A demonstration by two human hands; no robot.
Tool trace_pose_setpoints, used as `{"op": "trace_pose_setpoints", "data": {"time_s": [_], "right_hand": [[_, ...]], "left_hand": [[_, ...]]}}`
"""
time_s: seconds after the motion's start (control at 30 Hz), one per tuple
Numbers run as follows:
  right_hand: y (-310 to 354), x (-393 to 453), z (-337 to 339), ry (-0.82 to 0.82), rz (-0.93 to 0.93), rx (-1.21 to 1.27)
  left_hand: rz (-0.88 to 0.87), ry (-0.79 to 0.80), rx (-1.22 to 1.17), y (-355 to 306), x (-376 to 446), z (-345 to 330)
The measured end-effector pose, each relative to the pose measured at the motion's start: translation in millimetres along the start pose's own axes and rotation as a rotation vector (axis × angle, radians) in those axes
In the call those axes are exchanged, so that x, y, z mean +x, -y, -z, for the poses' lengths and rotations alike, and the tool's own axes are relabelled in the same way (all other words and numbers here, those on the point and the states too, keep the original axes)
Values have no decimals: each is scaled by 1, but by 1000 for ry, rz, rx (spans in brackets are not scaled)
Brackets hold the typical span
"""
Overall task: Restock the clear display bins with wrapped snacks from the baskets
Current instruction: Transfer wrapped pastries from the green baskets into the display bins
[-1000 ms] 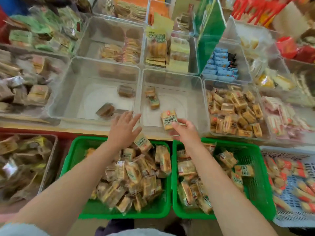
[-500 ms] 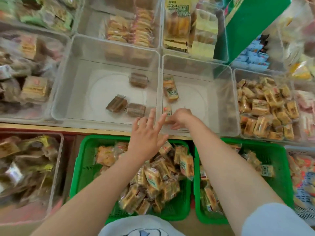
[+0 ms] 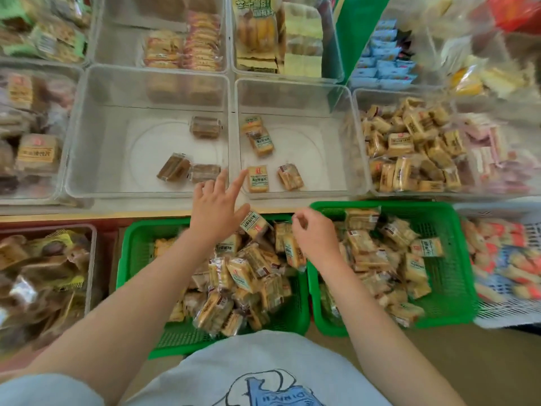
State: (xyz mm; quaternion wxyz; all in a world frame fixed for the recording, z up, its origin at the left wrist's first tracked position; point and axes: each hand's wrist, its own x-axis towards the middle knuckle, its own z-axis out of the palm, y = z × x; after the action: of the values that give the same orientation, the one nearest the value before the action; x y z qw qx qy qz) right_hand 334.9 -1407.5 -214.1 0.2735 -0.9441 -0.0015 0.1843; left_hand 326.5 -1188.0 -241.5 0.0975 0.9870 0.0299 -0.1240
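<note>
- Plainly, this is the between-drops part of restocking: four yellow wrapped snacks (image 3: 258,179) lie on the floor of the right clear bin (image 3: 295,83), which is mostly bare.
- Left hand (image 3: 215,206) hangs over the bins' front rim at about 12 o'clock from the left green basket (image 3: 137,259), fingers spread straight and holding nothing; a packet sits just beside it at its 3 o'clock, and I cannot tell whether they touch.
- Right hand (image 3: 314,232) is over the seam between the two baskets, at roughly 9 o'clock of the right green basket (image 3: 456,259), fingers curled loosely downward; no packet is visibly caught in them.
- Left clear bin (image 3: 146,80) holds only three brown packets (image 3: 174,170), at its 3 to 5 o'clock side.
- Both baskets are heaped with yellow packets, so most of the job looks undone.
- Next move, as I judge it: the right hand should drop onto the heap below, pinch one or several packets by the wrapper, and lift them toward 12 o'clock over the bin wall.
- Crinkly wrappers may slip; a firm pinch seems wise.
</note>
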Motion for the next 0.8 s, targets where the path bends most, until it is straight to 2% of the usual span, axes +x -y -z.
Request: {"op": "trace_pose_setpoints", "data": {"time_s": [0.07,0.13,0.23,0.3,0.37,0.43,0.5,0.57,0.6,0.67,0.73,0.8], "right_hand": [[-22,-11,-16,93,-31,-230],[-34,-18,-27,147,-48,-357],[-37,-25,-35,210,81,-490],[-35,-26,-37,249,146,-473],[-33,-27,-33,247,70,-237],[-25,-28,-18,252,-118,242],[-16,-31,5,294,-249,783],[-11,-35,24,355,-245,1078],[-9,-36,31,379,-220,1108],[-6,-37,42,412,-189,1074],[-6,-35,48,430,-184,1062],[-6,-32,53,423,-181,1066]], "left_hand": [[28,5,-29,-9,-13,7],[52,-1,-113,-22,-33,11],[155,36,-463,-40,-64,18],[216,80,-600,-47,-79,22],[243,126,-623,-50,-90,21],[307,156,-717,-52,-97,21],[410,191,-973,-53,-98,21],[498,264,-1349,-61,-98,26],[510,272,-1492,-67,-97,28],[512,171,-1628,-76,-90,31],[542,52,-1671,-80,-79,38],[526,28,-1646,-80,-66,46]]}}
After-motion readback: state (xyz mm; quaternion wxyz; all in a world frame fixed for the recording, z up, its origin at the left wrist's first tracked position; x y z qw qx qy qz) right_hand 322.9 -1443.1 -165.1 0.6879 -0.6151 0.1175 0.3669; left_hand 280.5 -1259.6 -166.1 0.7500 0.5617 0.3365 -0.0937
